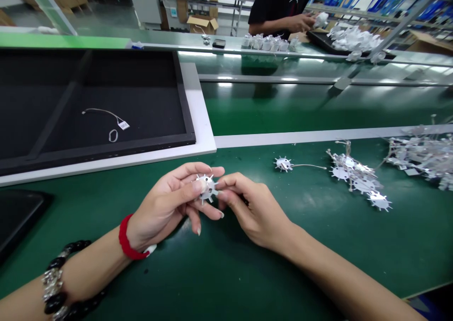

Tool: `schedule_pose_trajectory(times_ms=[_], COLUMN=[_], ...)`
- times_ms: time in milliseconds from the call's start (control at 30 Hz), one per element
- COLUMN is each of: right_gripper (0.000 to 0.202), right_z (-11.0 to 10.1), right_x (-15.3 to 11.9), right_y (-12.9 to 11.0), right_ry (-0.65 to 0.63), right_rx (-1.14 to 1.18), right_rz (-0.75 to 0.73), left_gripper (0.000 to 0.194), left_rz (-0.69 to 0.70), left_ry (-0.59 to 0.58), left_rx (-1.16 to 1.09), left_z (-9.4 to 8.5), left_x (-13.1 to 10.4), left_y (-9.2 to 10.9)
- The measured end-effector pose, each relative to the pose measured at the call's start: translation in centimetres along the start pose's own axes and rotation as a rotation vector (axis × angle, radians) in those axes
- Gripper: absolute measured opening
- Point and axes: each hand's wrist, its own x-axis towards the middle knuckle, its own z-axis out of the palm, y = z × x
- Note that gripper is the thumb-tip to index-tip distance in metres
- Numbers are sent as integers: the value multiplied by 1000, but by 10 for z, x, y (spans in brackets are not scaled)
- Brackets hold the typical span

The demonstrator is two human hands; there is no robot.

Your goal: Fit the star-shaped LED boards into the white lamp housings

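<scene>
Between the thumb and fingers of my left hand point(177, 196) is a small white disc point(208, 189) with thin prongs around its rim. Thumb and forefinger of my right hand point(253, 207) are pinched together at the disc's right edge; whether they grip a prong or a thin wire there is too small to tell. A similar pronged disc point(283, 164) with a thin wire lies on the green table beyond my right hand. Farther right is a pile of such discs point(361, 177) with their wires.
A larger heap of wired pieces point(424, 156) sits at the far right. On the left is a black tray point(141, 89) holding a wired tag point(123, 124) and a small loop point(113, 135). Across the bench, a co-worker's hands point(300, 22) are near white parts point(354, 38).
</scene>
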Motion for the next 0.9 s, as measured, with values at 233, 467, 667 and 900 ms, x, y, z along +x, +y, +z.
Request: schedule_pose_trajectory(times_ms=[233,467,667,900], right_gripper=[21,14,19,13], right_z=[-3,-4,-7,-15], right_x=[9,7,4,13], right_y=[-7,-5,-4,-9], right_ry=[-78,34,32,-86], right_rx=[470,280,108,457], right_rz=[315,253,228,526], left_gripper=[19,39,33,47], left_rz=[-27,-207,-228,-233], left_ry=[5,167,189,208], left_rx=[-23,-69,-41,-6], left_z=[1,-2,-4,-2], left_x=[0,3,8,8], left_y=[0,2,-2,-1])
